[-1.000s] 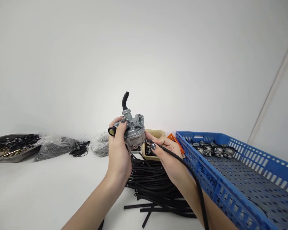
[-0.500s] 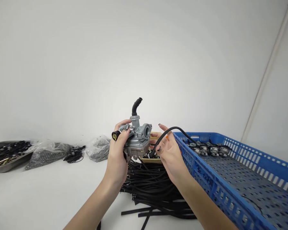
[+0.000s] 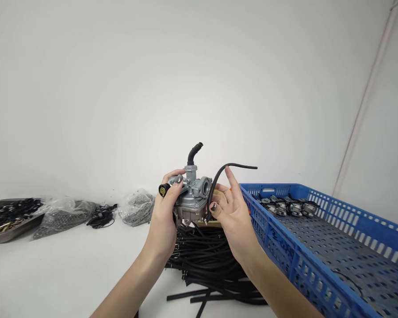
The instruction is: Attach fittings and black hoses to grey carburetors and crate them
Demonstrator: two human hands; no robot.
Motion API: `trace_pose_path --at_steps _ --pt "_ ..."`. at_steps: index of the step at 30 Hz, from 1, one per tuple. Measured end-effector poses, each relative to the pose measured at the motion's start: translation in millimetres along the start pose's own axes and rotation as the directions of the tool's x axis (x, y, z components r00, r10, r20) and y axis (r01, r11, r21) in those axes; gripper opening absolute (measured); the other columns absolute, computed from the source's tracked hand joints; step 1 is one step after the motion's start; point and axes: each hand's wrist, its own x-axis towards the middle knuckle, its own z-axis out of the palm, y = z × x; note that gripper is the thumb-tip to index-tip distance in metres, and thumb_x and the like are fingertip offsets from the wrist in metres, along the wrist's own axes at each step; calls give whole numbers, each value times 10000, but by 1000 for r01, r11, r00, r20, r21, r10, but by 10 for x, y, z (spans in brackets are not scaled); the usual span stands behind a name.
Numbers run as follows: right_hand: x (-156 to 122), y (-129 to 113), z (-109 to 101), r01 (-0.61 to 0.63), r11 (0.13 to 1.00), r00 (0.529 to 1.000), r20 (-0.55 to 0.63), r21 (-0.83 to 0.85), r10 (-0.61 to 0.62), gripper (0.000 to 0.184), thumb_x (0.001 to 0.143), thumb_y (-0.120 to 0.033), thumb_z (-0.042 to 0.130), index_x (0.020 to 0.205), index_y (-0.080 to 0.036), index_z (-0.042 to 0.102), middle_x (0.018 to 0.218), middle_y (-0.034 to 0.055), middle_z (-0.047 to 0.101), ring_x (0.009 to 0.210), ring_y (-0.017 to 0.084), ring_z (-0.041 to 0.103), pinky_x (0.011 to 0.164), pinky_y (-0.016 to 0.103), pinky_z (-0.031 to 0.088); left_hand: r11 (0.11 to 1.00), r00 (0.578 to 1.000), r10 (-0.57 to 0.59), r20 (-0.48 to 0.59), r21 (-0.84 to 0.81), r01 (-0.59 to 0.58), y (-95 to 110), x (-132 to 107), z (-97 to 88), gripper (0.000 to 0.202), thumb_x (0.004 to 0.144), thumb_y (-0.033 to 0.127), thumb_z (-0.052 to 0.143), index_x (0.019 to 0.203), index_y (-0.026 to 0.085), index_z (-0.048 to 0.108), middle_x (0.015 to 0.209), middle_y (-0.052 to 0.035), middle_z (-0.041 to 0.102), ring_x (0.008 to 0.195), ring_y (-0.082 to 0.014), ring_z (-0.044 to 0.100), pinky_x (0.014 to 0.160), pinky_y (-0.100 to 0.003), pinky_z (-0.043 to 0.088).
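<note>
I am gripping the carburetor (image 3: 190, 201) with my left hand (image 3: 162, 216), apparently for steadiness; my right hand (image 3: 234, 218) is seemingly bracing the black hose (image 3: 214, 183), closure unclear.

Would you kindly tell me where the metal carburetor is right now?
The metal carburetor is just below the middle of the head view, held in the left hand, with the right hand to its right and black hoses below.

Along the white tabletop (image 3: 69, 269), from the left, lie a metal tray (image 3: 20, 229) of small pieces (image 3: 13, 212), a filled clear bag (image 3: 66, 216), a black tangle (image 3: 101, 215) and another bag (image 3: 136, 208); rightmost, a blue crate (image 3: 285, 240).
</note>
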Motion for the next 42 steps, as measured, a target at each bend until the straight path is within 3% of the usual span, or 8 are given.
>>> trace_pose_path --at_steps 5,9,13,19,25,29,37,42 --pt "19 16 -54 -21 997 996 84 -73 27 785 721 -515 810 1421 -316 515 1386 98 529 1183 255 581 942 375 549 1000 1000 4 -13 -25 -4 6 4 -6 291 858 431 642 1090 256 651 1058 -11 700 1045 -217 662 750 -238 514" --pt "38 -18 -84 19 994 987 159 -110 -1 677 723 -544 800 1337 -336 606 1558 40 396 1387 282 429 1098 409 451 998 1000 -12 20 -63 13 29 -11 -7 351 841 454 663 1122 245 682 1037 -26 732 1054 -239 674 847 -284 528" --pt "34 -15 -60 4 999 960 281 39 -15 734 754 -521 785 1415 -339 524 1560 37 420 1452 264 358 1186 422 341 993 996 -81 41 -78 84 44 -27 -3 454 837 538 642 1172 238 700 1113 -45 737 1145 -278 640 903 -315 527" --pt "22 17 -82 -27 979 927 371 200 -51 912 761 -446 809 1521 -390 307 1599 37 352 1451 256 367 1180 454 334 974 978 -207 6 -88 207 65 -57 30 599 866 669 523 1305 275 627 1227 -45 707 1212 -285 607 960 -353 510" --pt "27 -59 -118 -29 985 876 479 171 -58 1065 718 -472 834 1551 -414 172 1580 56 374 1416 270 422 1133 470 388 907 911 -397 111 -104 408 119 -49 8 571 918 595 480 1329 220 606 1126 -88 746 1062 -295 689 827 -361 568" --pt "44 -66 -141 17 997 889 454 80 -51 1146 651 -552 847 1557 -404 160 1519 87 446 1368 299 479 1079 482 437 859 867 -490 86 -121 498 96 -11 -5 561 892 574 528 1296 198 631 1003 -89 772 918 -291 729 693 -343 584" --pt "90 -4 -231 37 999 888 458 19 -41 1208 602 -547 876 1558 -400 151 1479 107 481 1334 308 510 1049 500 452 853 858 -480 185 -132 505 54 -1 -14 577 888 615 524 1254 196 675 933 -87 782 767 -250 733 589 -288 528" --pt "124 42 -228 52 996 882 464 68 -78 1143 634 -486 881 1546 -410 197 1490 92 477 1336 289 512 1089 494 418 843 848 -502 170 -126 524 63 28 -34 633 838 657 550 1226 179 696 923 -100 778 787 -269 730 513 -270 498"
